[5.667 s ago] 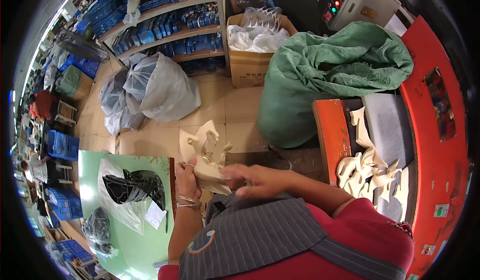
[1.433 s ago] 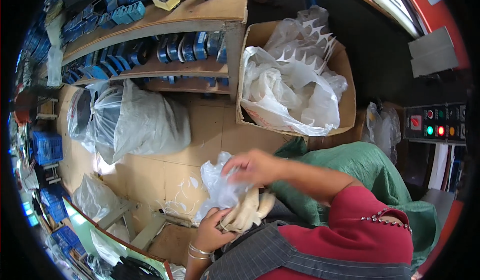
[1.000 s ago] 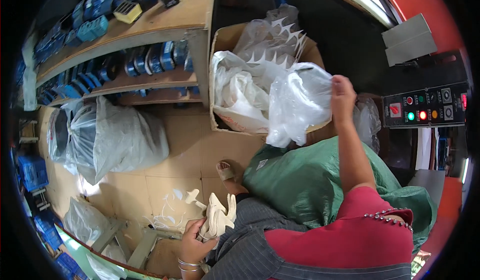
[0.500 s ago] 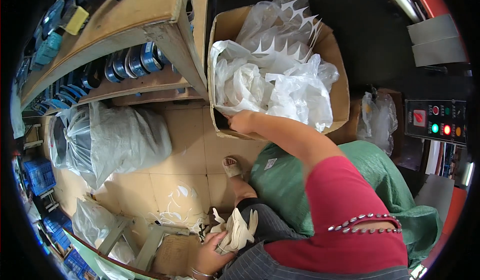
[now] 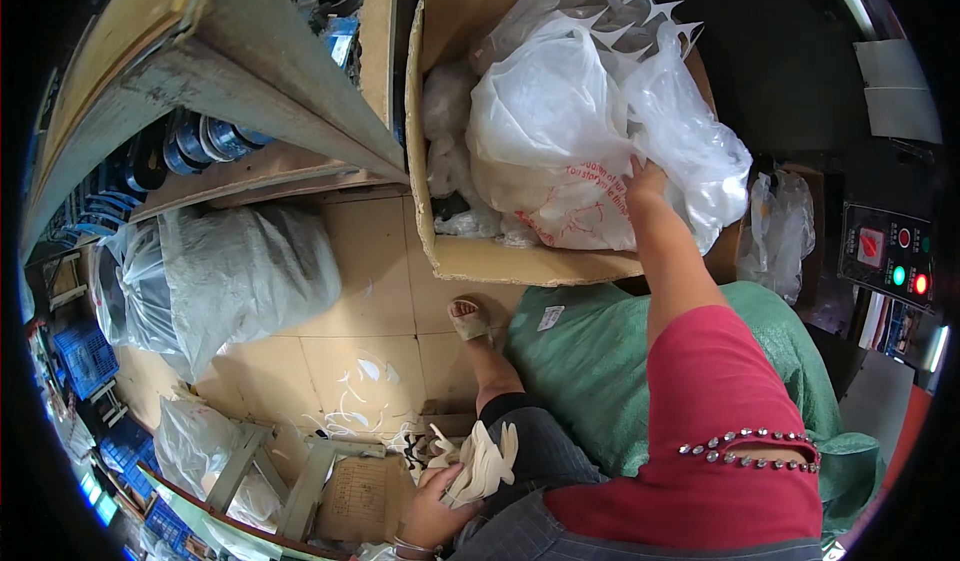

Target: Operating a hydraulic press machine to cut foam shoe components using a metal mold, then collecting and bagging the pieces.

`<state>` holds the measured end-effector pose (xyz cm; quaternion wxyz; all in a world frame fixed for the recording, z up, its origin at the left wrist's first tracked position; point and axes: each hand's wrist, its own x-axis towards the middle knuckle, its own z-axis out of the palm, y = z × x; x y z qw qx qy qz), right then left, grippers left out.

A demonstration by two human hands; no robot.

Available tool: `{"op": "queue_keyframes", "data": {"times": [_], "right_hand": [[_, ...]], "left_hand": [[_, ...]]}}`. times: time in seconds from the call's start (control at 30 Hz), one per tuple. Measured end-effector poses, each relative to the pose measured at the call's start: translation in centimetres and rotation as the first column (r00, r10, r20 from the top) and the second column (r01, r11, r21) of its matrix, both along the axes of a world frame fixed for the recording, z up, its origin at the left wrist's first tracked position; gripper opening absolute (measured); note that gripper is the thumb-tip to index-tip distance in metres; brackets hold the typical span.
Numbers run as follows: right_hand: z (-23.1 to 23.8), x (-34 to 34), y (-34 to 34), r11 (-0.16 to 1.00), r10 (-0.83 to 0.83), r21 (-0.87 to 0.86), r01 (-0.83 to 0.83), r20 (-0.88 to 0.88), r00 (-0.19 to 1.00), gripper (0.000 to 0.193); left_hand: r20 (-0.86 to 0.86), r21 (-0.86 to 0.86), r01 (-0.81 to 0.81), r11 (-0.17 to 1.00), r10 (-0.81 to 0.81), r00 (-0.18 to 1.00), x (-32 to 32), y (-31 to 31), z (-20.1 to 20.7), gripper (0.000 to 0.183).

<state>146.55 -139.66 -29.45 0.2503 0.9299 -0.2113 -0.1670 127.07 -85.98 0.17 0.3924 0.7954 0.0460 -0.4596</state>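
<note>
In the head view, your left hand (image 5: 430, 513) is closed around the cream cut pieces (image 5: 485, 469), holding them low in front of your apron. Your right hand (image 5: 645, 179) reaches forward over the green sack (image 5: 585, 371) into the carton (image 5: 540, 266); creases meet at its fingertips, so they look pinched on the white plastic bag (image 5: 545, 101). The step in hand looks like sorting through the carton's bags 1-handed. The next move calls for a firm right pinch, clear of the clear bag (image 5: 700, 141) beside it, and a steady left grip.
</note>
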Motion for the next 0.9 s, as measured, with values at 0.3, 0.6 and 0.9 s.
{"op": "queue_keyframes", "data": {"times": [0.3,0.6,0.9], "right_hand": [[-4.2,1.2,18.5,0.274,0.588,0.96,-0.061,-0.117,0.8,0.028],[-15.9,-1.0,15.9,0.638,0.097,0.709,0.3,-0.461,0.882,0.034],[6.1,-0.2,20.7,-0.777,-0.154,0.54,0.323,-0.661,0.734,0.011]], "left_hand": [[-0.14,-0.065,0.068,0.996,-0.076,0.987,1.3,-1.6,-2.3,0.064],[-0.065,-0.059,0.067,0.996,-0.07,0.995,0.4,-0.8,-4.5,0.062],[-0.032,-0.146,-0.117,0.982,0.113,0.993,-0.6,0.6,-1.0,0.061]]}}
